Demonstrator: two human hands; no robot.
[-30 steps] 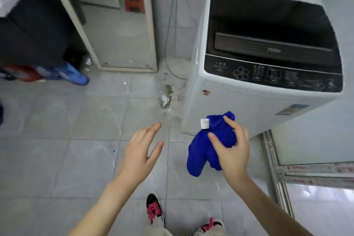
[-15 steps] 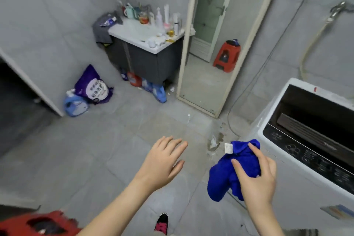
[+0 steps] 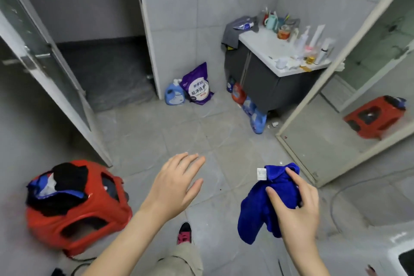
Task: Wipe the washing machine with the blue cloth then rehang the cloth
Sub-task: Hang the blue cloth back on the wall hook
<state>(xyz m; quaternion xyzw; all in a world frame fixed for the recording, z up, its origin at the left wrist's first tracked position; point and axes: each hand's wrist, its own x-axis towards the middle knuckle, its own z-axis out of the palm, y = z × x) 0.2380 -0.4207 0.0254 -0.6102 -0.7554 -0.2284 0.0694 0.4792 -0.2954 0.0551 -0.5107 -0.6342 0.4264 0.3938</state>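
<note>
My right hand (image 3: pixel 295 208) grips the bunched blue cloth (image 3: pixel 259 208) in mid-air at the lower right; a white label sticks out at its top and its lower part hangs down. My left hand (image 3: pixel 174 184) hovers to the left of it, palm down, fingers straight and holding nothing. Only a white corner of the washing machine (image 3: pixel 401 253) shows at the bottom right edge.
A red plastic stool (image 3: pixel 76 219) piled with dark clothes stands at the lower left. Detergent bottle and purple bag (image 3: pixel 197 85) lean by the wall. A dark vanity cabinet (image 3: pixel 268 83) with toiletries stands behind, a tall leaning mirror (image 3: pixel 347 119) to the right, a glass door (image 3: pixel 44 63) to the left.
The view has swung left, away from the washing machine, which has slid almost out of frame. The stool and glass door have come into view. Both hands keep their poses.
</note>
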